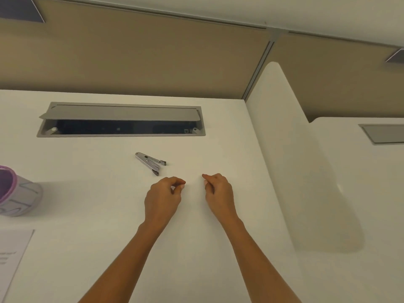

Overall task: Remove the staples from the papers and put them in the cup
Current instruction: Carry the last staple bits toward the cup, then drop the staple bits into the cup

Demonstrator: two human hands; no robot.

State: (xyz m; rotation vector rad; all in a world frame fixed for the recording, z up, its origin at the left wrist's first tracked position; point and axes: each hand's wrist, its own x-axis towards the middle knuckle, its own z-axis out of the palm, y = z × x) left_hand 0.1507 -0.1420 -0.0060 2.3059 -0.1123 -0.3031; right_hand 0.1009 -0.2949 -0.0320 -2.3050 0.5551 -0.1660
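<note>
**First onlooker:** Entry one, lettering. Is anything reading clearly from where you are standing?

**Second onlooker:** Paper (16, 248), lying at the near left edge of the desk (87, 204). It is carrying a few short lines of dark print along its left side. They are blurring too much for me to read a single word.

**First onlooker:** Entry two, the cup (21, 193)?

**Second onlooker:** It is standing at the left with a purple rim. Grey line markings are running across its side, and I am not making them out as letters or numbers.

**First onlooker:** I am logging it so: legible text, none.
</note>
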